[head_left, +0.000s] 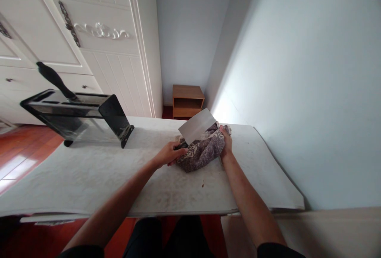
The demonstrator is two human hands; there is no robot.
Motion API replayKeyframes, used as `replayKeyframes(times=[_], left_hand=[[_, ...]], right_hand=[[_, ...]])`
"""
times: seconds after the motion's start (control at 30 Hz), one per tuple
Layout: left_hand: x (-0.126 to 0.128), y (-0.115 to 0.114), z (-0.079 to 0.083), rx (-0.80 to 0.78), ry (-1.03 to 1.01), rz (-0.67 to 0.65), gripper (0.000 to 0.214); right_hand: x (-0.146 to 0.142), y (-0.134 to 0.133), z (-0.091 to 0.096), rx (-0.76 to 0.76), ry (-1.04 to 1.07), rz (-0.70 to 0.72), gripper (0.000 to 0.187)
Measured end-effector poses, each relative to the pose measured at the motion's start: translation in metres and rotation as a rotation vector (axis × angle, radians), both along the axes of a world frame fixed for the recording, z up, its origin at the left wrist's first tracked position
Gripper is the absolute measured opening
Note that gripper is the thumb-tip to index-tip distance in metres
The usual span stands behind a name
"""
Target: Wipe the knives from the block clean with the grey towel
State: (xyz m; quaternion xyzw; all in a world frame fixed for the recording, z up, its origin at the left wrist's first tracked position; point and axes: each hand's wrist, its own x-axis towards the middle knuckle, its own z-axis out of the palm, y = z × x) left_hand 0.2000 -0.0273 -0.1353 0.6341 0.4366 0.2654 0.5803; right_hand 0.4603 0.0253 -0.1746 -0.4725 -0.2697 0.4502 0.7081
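My left hand [169, 154] is closed round the dark handle of a cleaver [197, 126], whose broad grey blade tilts up to the right. A patterned purple-grey cloth [205, 151] lies bunched under the blade on the white table [89, 174]. My right hand [226, 143] grips the right end of the cloth, pressing it toward the blade.
A black knife block [86, 117] with a clear front stands at the table's back left, one black-handled knife [55, 79] sticking out of it. White wardrobe doors [98, 31] rise behind. A small wooden nightstand [187, 101] sits in the far corner. A pale wall [297, 91] runs along the right.
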Motion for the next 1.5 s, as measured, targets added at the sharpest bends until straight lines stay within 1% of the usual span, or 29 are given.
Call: replayKeyframes(times=[0.1,0.17,0.27,0.4,0.5,0.6,0.67,0.77,0.9,1.03,1.1,1.2,1.27,1.5], left_hand=[[-0.005,-0.001,0.004,0.041,-0.026,0.053,0.043],[-0.009,-0.003,0.007,0.096,-0.018,0.105,0.042],[-0.018,-0.009,0.011,0.168,0.013,0.185,0.043],[-0.035,-0.028,0.015,0.187,0.004,0.258,0.047],[-0.055,-0.048,0.026,0.176,0.027,0.297,0.046],[-0.078,-0.069,0.047,0.155,0.065,0.312,0.039],[-0.094,-0.082,0.064,0.127,0.064,0.307,0.039],[-0.116,-0.099,0.088,0.086,-0.006,0.273,0.037],[-0.143,-0.122,0.121,0.104,-0.078,0.270,0.030],[-0.164,-0.144,0.155,0.128,-0.021,0.312,0.029],[-0.174,-0.152,0.170,0.140,0.011,0.358,0.030],[-0.189,-0.155,0.190,0.169,0.030,0.446,0.028],[-0.200,-0.151,0.200,0.169,0.039,0.469,0.025],[-0.239,-0.135,0.234,0.087,0.042,0.462,0.019]], right_hand=[[-0.009,-0.001,-0.003,-0.040,-0.032,-0.039,0.051],[-0.016,-0.004,-0.003,-0.039,-0.079,-0.027,0.055],[-0.026,-0.009,-0.003,-0.038,-0.172,0.005,0.055],[-0.032,-0.012,-0.005,-0.051,-0.291,0.054,0.053],[-0.032,-0.013,-0.006,-0.053,-0.360,0.073,0.053],[-0.030,-0.014,-0.007,-0.068,-0.403,0.093,0.055],[-0.029,-0.015,-0.008,-0.080,-0.423,0.105,0.056],[-0.027,-0.016,-0.009,-0.098,-0.452,0.120,0.057],[-0.026,-0.017,-0.009,-0.121,-0.476,0.128,0.059],[-0.026,-0.019,-0.006,-0.137,-0.494,0.131,0.060],[-0.027,-0.021,-0.003,-0.146,-0.502,0.128,0.061],[-0.029,-0.025,0.002,-0.188,-0.516,0.120,0.063],[-0.030,-0.028,0.006,-0.227,-0.530,0.119,0.065],[-0.030,-0.031,0.011,-0.315,-0.601,0.143,0.071]])
